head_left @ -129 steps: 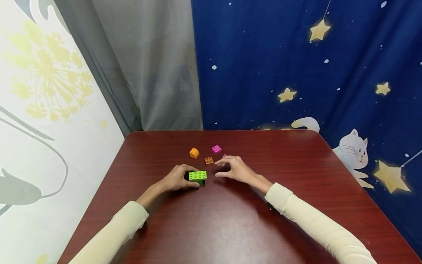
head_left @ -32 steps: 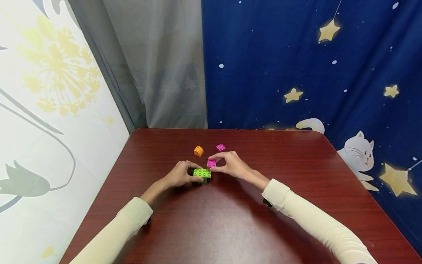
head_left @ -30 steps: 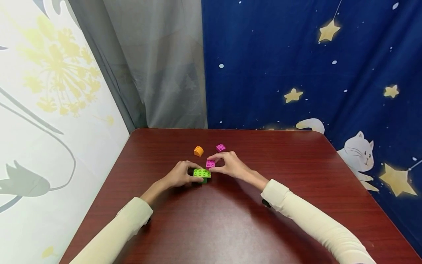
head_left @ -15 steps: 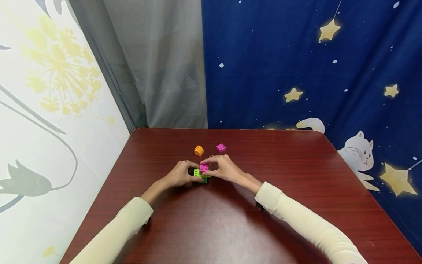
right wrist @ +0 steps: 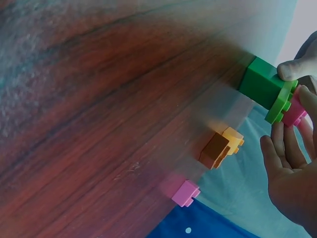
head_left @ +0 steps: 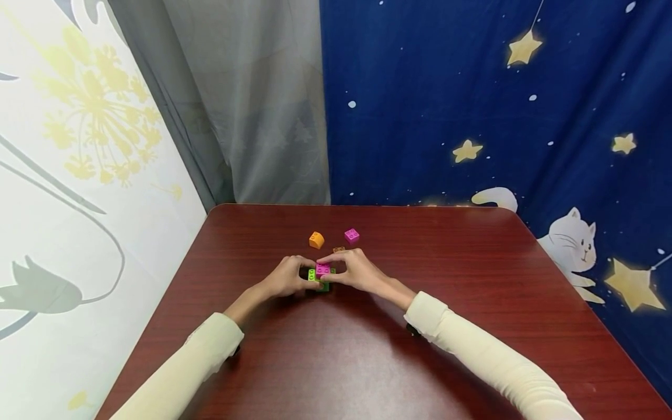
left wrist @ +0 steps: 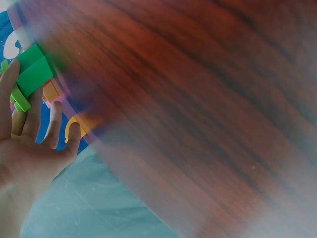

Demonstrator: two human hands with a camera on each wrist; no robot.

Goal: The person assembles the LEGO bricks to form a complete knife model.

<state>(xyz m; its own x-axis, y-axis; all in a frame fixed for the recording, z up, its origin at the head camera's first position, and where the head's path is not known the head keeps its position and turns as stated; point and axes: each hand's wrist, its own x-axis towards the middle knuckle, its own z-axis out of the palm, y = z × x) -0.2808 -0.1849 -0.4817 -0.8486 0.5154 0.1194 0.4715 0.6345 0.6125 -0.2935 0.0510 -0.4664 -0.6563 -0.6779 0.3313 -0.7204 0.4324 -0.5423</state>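
Note:
In the head view, my left hand (head_left: 286, 277) grips a stack between thumb and fingers: a lime-green brick plate (head_left: 312, 275) on top of a darker green block (right wrist: 261, 82), standing on the table. My right hand (head_left: 362, 271) pinches a pink toy brick (head_left: 322, 269) over the middle of the lime plate, leaving lime studs bare on both sides. From the right wrist view, the pink brick lies against the studded face of the plate; whether it is pressed fully down I cannot tell. Fingers of both hands nearly meet there.
Behind the hands, on the reddish-brown table (head_left: 367, 350), lie an orange curved brick (head_left: 317, 240) and a second pink brick (head_left: 352, 235). A brown brick (head_left: 339, 249) is partly hidden by my right hand. Curtains hang beyond the table's far edge (head_left: 420, 206).
My right hand, empty in the oldest frame, took the nearer pink brick and carried it left onto the lime plate. The left hand keeps its grip. The brown brick has come partly back into sight.

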